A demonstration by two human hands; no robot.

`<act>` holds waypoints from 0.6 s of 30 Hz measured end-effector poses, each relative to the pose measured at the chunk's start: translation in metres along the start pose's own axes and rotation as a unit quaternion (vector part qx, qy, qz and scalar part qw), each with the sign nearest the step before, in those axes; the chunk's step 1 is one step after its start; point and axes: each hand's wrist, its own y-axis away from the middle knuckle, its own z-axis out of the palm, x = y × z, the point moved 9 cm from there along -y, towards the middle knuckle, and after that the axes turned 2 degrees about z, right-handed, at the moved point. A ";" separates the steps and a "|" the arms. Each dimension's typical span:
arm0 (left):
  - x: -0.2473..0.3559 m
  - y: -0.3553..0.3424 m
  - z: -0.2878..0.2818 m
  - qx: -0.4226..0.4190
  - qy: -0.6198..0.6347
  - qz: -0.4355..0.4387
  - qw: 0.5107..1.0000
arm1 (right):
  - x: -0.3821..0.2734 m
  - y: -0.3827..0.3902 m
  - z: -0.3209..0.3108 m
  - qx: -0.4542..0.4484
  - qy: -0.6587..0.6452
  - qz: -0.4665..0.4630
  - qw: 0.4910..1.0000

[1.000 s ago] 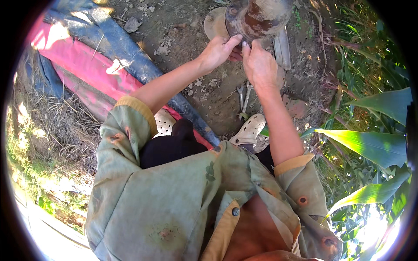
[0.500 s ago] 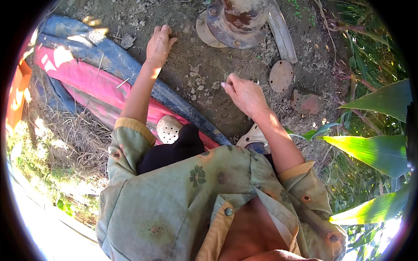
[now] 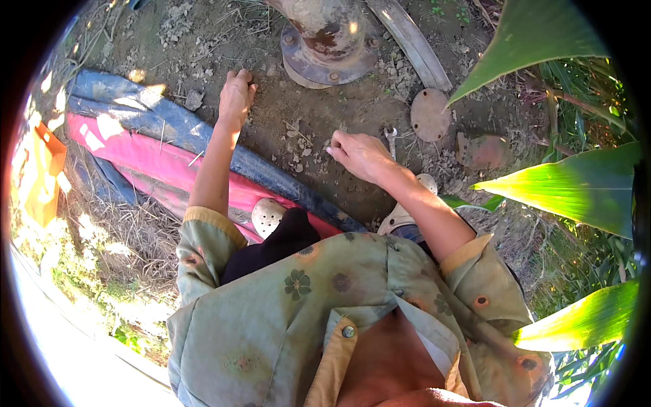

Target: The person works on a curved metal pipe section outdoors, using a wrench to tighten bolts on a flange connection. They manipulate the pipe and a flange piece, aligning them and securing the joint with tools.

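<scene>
"Where are you?"

"Outside, on bare dirt ground (image 3: 346, 112). Big green leaves (image 3: 569, 190) are on my right. A long blue strip (image 3: 176, 119) is on my left."

"What are your hands doing?"

"My left hand (image 3: 237, 98) is near the blue strip, with its fingers curled. My right hand (image 3: 363, 157) is curled too. I can't tell if either one hides something small."

"What's close by?"

"A metal wrench (image 3: 391, 141) is on the dirt, just to the right of my right hand. My arm hides part of it."

"How would it feel?"

"Hard and stiff, I think, and a bit heavy for its size. It shouldn't break, but dust could make it slippery. I'd say the middle of the handle is the best place to hold."

"Which way does it point?"

"The end I can see points away from me. Its long way runs almost straight out, toward the right side of the rusty pipe (image 3: 325, 34)."
</scene>
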 end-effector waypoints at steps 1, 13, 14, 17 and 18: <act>0.006 0.004 -0.001 -0.010 0.047 -0.002 0.999 | 0.007 -0.008 0.006 -0.013 -0.107 0.023 0.994; 0.121 0.086 -0.016 -0.104 0.483 -0.255 0.831 | -0.031 -0.057 0.079 -0.203 -0.871 0.106 0.435; 0.114 0.084 -0.024 -0.119 0.490 -0.262 0.823 | -0.026 -0.058 0.079 -0.204 -0.852 0.114 0.469; 0.111 0.064 -0.070 -0.100 0.419 -0.236 0.871 | 0.008 -0.055 0.058 -0.189 -0.815 0.134 0.531; 0.112 0.055 -0.087 -0.100 0.387 -0.233 0.887 | 0.026 -0.053 0.047 -0.179 -0.799 0.143 0.556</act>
